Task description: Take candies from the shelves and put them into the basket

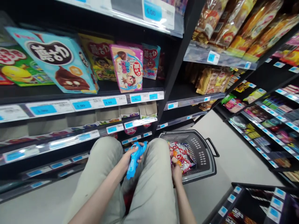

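A person's left hand (128, 158) grips a blue plastic gun-shaped object (133, 165) between pale-trousered knees (159, 151). Right of that grip, the right hand (177, 171) reaches into a dark gray plastic basket (202, 157) beside shiny red-and-white packets (185, 157); ahead, colorful cardboard boxes (128, 67) line a black shelf (106, 87).

The pale floor (233, 152) carries a dark basket (207, 159) of packets (185, 157).

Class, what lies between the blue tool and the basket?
In the head view, the person's right knee lies between the blue tool and the basket.
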`<action>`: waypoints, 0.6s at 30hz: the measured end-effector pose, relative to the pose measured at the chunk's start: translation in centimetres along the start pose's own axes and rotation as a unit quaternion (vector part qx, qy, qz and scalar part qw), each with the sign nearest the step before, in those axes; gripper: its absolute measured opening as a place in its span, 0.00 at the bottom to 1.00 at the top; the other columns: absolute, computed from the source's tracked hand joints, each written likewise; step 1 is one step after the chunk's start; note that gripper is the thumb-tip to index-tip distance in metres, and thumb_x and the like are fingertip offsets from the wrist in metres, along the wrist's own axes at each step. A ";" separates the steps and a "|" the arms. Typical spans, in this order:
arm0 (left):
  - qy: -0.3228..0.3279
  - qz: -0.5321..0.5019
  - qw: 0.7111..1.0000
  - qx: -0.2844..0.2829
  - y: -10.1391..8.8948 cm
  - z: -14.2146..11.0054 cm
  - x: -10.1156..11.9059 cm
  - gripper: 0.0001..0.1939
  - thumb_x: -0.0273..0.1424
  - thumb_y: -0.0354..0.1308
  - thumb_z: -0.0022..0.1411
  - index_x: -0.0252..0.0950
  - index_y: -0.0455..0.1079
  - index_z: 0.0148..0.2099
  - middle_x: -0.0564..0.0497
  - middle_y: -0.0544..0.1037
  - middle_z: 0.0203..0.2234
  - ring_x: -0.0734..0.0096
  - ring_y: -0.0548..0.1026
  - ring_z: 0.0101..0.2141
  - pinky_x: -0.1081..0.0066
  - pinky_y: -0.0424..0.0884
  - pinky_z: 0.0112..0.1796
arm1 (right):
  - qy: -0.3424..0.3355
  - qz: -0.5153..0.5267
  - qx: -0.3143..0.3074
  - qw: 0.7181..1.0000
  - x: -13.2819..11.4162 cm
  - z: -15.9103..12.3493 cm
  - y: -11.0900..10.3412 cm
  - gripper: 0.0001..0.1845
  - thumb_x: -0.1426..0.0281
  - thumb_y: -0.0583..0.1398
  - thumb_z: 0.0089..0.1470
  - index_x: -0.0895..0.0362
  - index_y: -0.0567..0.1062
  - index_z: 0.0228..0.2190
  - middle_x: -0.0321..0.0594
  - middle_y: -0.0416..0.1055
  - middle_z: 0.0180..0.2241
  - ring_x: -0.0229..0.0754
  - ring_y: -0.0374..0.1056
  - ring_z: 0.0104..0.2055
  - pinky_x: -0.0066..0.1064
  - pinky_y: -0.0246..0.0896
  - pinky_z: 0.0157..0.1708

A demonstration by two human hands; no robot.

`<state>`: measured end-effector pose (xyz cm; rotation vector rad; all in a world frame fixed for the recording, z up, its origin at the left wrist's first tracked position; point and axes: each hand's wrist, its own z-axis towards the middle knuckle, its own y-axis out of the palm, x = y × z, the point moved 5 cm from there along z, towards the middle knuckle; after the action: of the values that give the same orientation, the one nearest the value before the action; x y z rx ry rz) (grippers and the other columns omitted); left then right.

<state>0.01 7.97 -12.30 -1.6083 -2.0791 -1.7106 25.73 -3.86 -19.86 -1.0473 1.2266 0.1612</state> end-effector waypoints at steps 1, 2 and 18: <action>0.000 -0.001 1.000 0.000 0.1 0.0 -0.1 0.20 0.34 0.61 0.48 0.36 0.65 0.44 0.51 0.70 0.26 0.74 0.68 0.21 0.77 0.60 0.17 | -0.003 0.002 0.003 1.000 -1.1 0.3 -0.4 0.17 0.57 0.56 0.50 0.56 0.69 0.20 0.37 0.66 0.17 0.41 0.62 0.21 0.34 0.57 0.25; 0.002 -0.002 1.000 0.001 0.1 0.1 -0.1 0.20 0.35 0.61 0.48 0.37 0.65 0.44 0.51 0.70 0.26 0.74 0.68 0.20 0.77 0.60 0.17 | -0.008 0.005 0.006 1.000 -2.4 0.4 -0.7 0.16 0.56 0.56 0.49 0.55 0.69 0.21 0.40 0.67 0.19 0.44 0.63 0.23 0.35 0.57 0.26; 0.131 0.124 0.977 0.118 -0.9 0.3 0.6 0.21 0.48 0.56 0.52 0.34 0.70 0.37 0.54 0.70 0.21 0.75 0.66 0.20 0.75 0.60 0.22 | 0.000 0.202 -0.354 0.913 -15.2 -9.6 9.9 0.13 0.58 0.55 0.51 0.55 0.62 0.28 0.32 0.67 0.17 0.40 0.66 0.16 0.28 0.61 0.16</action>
<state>-0.74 8.68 -12.72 -1.4148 -1.7942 -1.4439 7.09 0.93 -12.59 -1.3865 1.4087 0.9871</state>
